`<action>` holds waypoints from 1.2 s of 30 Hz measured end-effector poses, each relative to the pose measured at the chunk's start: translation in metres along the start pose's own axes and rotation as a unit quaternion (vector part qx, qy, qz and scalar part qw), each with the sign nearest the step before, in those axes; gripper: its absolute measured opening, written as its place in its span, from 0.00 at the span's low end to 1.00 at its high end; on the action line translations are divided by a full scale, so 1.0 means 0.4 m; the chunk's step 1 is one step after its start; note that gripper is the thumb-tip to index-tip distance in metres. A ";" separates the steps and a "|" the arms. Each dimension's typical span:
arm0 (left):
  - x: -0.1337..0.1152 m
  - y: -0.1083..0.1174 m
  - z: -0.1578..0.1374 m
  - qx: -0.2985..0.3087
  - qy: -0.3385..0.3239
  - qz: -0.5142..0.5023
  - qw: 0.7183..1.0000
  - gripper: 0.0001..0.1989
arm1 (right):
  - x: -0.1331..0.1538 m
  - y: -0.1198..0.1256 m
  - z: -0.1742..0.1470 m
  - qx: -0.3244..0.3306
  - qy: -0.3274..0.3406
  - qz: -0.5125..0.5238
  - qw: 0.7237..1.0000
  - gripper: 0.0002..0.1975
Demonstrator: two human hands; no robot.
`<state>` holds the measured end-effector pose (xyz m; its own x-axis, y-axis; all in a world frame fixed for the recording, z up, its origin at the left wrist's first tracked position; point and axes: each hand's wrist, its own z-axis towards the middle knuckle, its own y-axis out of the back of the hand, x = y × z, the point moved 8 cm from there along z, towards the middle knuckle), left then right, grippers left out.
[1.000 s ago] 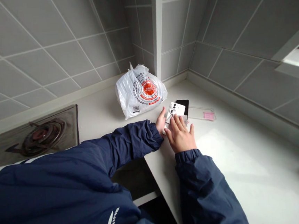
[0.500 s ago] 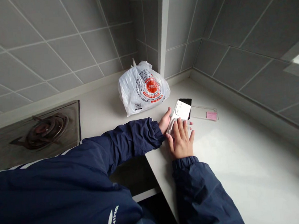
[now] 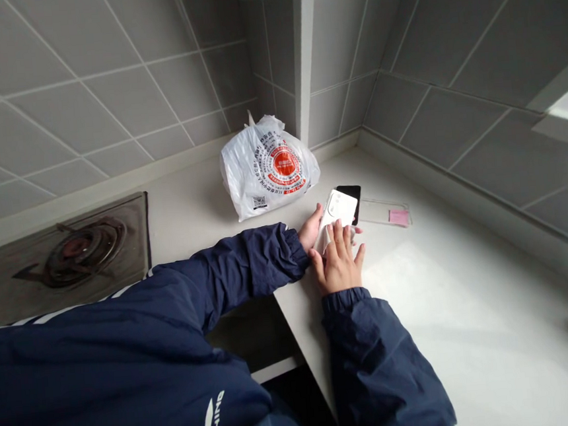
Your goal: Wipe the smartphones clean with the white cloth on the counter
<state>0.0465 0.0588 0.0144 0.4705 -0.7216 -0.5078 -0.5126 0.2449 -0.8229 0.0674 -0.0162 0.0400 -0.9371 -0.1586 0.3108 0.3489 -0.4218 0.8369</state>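
Observation:
A white phone (image 3: 339,207) lies back-up, slightly tilted, on the white counter (image 3: 445,292), partly covering a black phone (image 3: 352,194). My left hand (image 3: 310,228) grips the white phone's left edge, thumb and fingers around it. My right hand (image 3: 338,261) rests flat on the phone's near end with its fingers spread. Something white and thin shows under those fingers; I cannot tell what it is. Both sleeves are dark blue.
A clear phone case with a pink sticker (image 3: 386,213) lies just right of the phones. A knotted white plastic bag with a red print (image 3: 267,167) stands behind them. A gas burner (image 3: 75,248) is at the left. Grey tiled walls close the corner.
The white phone has tipped up a little on its left side between my hands. My right hand has slid slightly back toward me along it. My left hand stays on the edge.

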 end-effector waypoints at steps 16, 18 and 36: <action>-0.031 0.019 0.011 0.013 -0.069 0.014 0.997 0.34 | -0.068 0.092 -0.052 -0.218 0.002 0.097 0.971 0.12; -0.019 0.023 0.015 0.020 -0.063 0.054 0.996 0.35 | -0.065 0.100 -0.052 -0.235 0.004 0.095 0.967 0.13; -0.059 0.015 -0.013 0.006 -0.133 0.256 0.958 0.23 | -0.372 0.046 -0.075 -0.237 -0.461 0.315 0.795 0.18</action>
<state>0.0285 0.0738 0.0226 0.3272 -0.3153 -0.8908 -0.7172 0.5310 -0.4514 0.2134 -0.0272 -0.0044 -0.1035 0.1590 0.9818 0.5065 -0.8411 0.1896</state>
